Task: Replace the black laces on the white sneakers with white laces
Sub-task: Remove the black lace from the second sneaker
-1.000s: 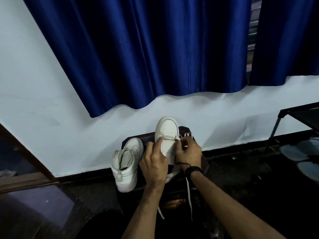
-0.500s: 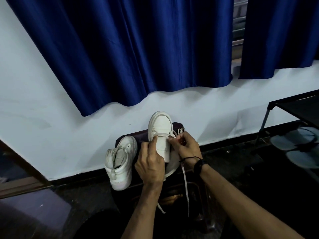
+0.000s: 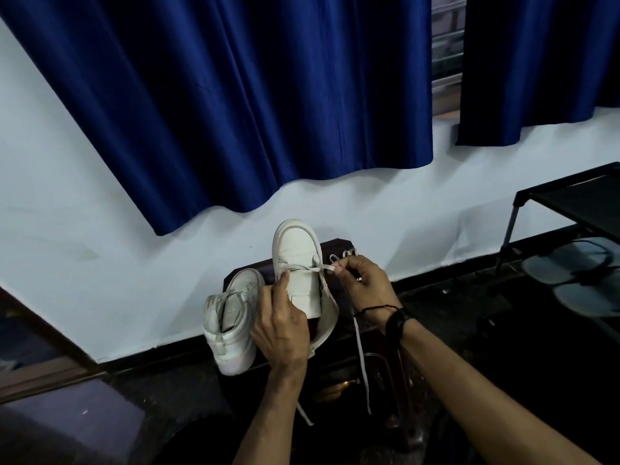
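Two white sneakers on a small dark table (image 3: 339,245) pushed against a pale wall, under blue curtains (image 3: 268,95). Nearer one, the sneaker being laced (image 3: 297,253), toe pointing at the wall, tongue bare below a single white lace (image 3: 310,268) crossing the lowest eyelets. Left hand (image 3: 281,323) wrapped round the shoe's left side, grip clamped on the upper, thumb pressing near the left eyelet. Right hand (image 3: 364,283) just right of the shoe, fingertips pinched together on the lace end, pulled taut sideways. Loose lace tails hanging off the front of the table, one below each wrist, toward the dark floor. Second sneaker (image 3: 231,317) lying just to the left, touching or nearly touching the left hand, seemingly without any lace. No black laces clearly visible anywhere; small pale loops behind the right hand, too small to identify. Shoe rack (image 3: 570,209) with grey slippers (image 3: 577,276) well apart at right. Likely risks from here: uneven tail lengths if pulled too far to one side; lace slipping back out of the eyelet if the pinch loosens; a twist in the flat lace if fed carelessly; the shoe sliding off the small table if the left hold relaxes; dangling tails snagging or being stepped on below.
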A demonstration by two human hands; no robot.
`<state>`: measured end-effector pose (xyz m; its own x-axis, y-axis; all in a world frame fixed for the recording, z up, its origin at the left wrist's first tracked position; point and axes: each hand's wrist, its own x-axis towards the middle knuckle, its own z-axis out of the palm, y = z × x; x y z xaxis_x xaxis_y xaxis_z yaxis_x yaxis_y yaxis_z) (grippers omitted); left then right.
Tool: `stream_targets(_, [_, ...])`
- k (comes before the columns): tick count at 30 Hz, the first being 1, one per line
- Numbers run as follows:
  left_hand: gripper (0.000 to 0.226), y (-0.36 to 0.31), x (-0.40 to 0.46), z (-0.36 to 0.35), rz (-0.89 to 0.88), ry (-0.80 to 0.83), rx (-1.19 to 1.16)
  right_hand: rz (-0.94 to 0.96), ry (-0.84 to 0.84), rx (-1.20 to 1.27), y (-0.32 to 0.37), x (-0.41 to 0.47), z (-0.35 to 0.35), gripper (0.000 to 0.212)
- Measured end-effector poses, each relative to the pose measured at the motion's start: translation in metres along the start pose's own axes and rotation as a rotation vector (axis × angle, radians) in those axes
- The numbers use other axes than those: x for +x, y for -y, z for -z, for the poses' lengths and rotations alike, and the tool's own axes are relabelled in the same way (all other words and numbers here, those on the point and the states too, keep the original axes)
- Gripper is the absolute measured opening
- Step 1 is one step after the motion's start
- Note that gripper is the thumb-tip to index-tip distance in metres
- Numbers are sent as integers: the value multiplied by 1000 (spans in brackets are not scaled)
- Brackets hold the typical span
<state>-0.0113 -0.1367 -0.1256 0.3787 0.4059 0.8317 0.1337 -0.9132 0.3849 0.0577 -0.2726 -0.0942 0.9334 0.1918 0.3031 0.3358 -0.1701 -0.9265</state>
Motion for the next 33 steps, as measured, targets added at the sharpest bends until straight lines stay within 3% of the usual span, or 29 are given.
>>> stream_targets(6, [38, -2, -2, 1, -26, -12, 17, -102, -6, 65, 17, 16, 3, 21])
stream_targets(12, [32, -12, -1, 2, -63, 15, 78, -32, 218, -90, 50, 16, -13, 11])
stream_targets(14, [32, -14, -2, 3, -81, 25, 72, 34, 118, -243, 50, 12, -21, 16])
stream_targets(16, [31, -14, -2, 2, -81, 15, 61, 20, -46, -247, 46, 16, -15, 14])
stream_targets(18, [32, -12, -2, 0, -63, -1, 58, -17, -85, -258, 41, 30, -4, 14])
stream_targets(24, [35, -14, -3, 1, -72, -12, 92, 139, 355, -477, 42, 58, 2, 16])
stream_targets(33, [30, -19, 0, 1, -69, 0, 105, 383, 451, -586, 32, 47, -7, 27])
